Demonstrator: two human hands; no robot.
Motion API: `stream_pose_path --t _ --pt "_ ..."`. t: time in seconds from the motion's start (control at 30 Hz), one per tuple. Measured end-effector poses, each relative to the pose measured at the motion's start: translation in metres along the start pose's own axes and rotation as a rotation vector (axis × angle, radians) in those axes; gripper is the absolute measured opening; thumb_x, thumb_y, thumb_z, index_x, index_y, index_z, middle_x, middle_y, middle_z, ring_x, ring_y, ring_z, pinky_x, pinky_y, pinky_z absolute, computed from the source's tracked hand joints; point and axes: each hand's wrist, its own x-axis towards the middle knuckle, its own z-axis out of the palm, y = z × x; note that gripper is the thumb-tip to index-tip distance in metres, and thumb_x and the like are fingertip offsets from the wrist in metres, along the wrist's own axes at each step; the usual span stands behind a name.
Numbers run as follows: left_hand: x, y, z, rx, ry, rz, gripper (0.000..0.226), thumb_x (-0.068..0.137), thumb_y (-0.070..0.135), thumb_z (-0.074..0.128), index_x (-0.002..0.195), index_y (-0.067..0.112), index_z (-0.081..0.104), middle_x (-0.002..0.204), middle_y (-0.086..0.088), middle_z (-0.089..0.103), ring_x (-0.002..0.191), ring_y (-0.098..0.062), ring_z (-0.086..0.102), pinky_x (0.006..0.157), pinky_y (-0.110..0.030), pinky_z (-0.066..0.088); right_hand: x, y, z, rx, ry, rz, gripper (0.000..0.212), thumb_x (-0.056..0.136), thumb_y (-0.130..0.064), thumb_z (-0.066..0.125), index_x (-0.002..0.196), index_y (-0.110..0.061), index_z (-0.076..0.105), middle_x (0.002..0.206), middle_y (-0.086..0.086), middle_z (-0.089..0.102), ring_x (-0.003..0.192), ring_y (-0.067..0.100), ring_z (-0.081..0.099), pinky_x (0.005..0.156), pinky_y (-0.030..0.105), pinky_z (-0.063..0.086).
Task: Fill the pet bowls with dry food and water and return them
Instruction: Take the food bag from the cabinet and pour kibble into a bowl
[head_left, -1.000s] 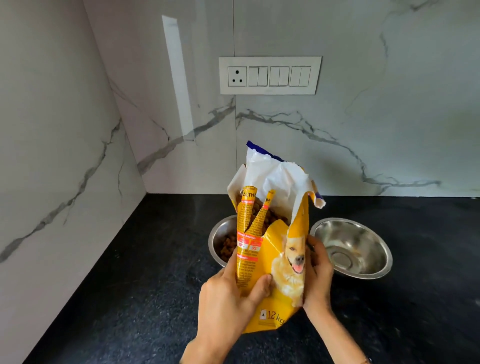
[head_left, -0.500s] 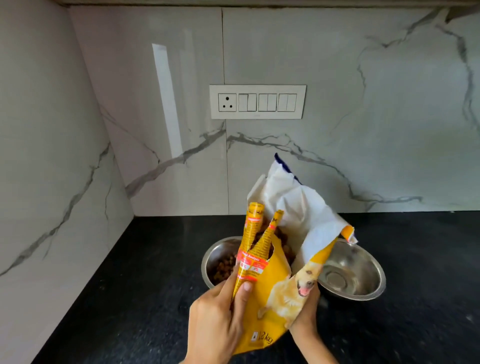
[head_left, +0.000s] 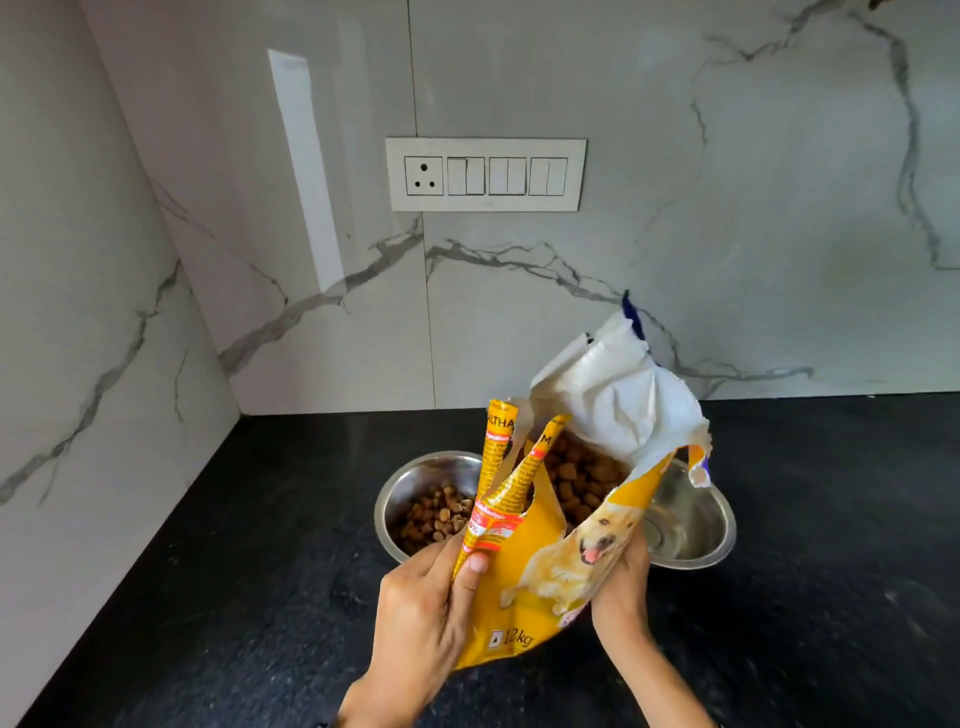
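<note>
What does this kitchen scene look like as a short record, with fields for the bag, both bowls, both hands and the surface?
bag: yellow dog food bag, top torn open, kibble visible inside, held above the counter in front of the bowls
left bowl: steel bowl holding some kibble
right bowl: steel bowl, no kibble visible, partly hidden by the bag
left hand: left hand pinches the bag's folded left edge
right hand: right hand grips the bag's right side
surface: black speckled countertop, marble wall behind
</note>
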Motion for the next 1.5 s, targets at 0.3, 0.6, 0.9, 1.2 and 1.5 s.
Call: stream_pose_path --t 0.3,0.6,0.9,1.2,1.5 --pt "-0.023 -0.017 0.022 -0.222 -0.115 -0.21 0.065 0.093 0.058 0.032 0.092 0.004 0.068 0.077 0.023 0.056 0.076 0.023 0.05 0.069 0.003 0.036 -0.007 -0.004 -0.022 0.023 0.08 0.198 0.027 0.1 -0.011 0.032 0.099 -0.021 0.057 0.103 0.006 0.061 0.089 0.013 0.058 0.087 0.032 0.046" --pt "-0.051 -0.049 0.021 -0.495 -0.278 -0.54 0.025 0.074 0.068 0.056 0.096 0.058 0.064 0.112 0.018 0.064 0.107 -0.002 0.056 0.096 -0.029 0.044 -0.006 -0.005 -0.052 -0.217 -0.227 0.065 0.053 0.072 0.007 0.049 0.116 -0.023 0.056 0.101 -0.008 0.067 0.106 0.011 0.061 0.075 0.011 0.05" --pt "-0.06 -0.038 0.0 -0.429 -0.488 -0.453 0.09 0.068 0.035 0.072 0.141 0.036 0.02 0.144 0.024 0.037 0.132 0.005 0.037 0.107 -0.012 0.031 0.001 -0.02 -0.061 -0.466 -0.73 0.025 0.094 0.07 -0.013 0.076 0.142 -0.039 0.022 0.142 -0.018 0.038 0.129 -0.001 0.042 0.097 0.015 0.043" --pt "-0.061 0.013 0.016 -0.275 -0.346 -0.278 0.128 0.054 0.075 0.067 0.148 0.033 -0.009 0.159 -0.008 0.005 0.148 -0.025 0.005 0.115 -0.058 0.017 0.003 -0.032 -0.032 -0.294 -0.554 -0.101 0.033 0.062 -0.012 0.072 0.089 -0.031 0.072 0.085 -0.017 0.073 0.085 -0.002 0.067 0.07 0.015 0.052" --pt "-0.03 0.022 0.021 -0.211 0.003 -0.549 0.113 0.07 0.052 0.07 0.149 0.022 -0.005 0.147 0.008 0.023 0.132 -0.002 0.03 0.106 -0.016 0.027 -0.006 -0.027 -0.027 -0.138 -0.179 0.059 0.01 0.067 -0.023 0.069 0.057 -0.02 0.07 0.063 -0.005 0.065 0.075 0.02 0.057 0.072 0.036 0.045"
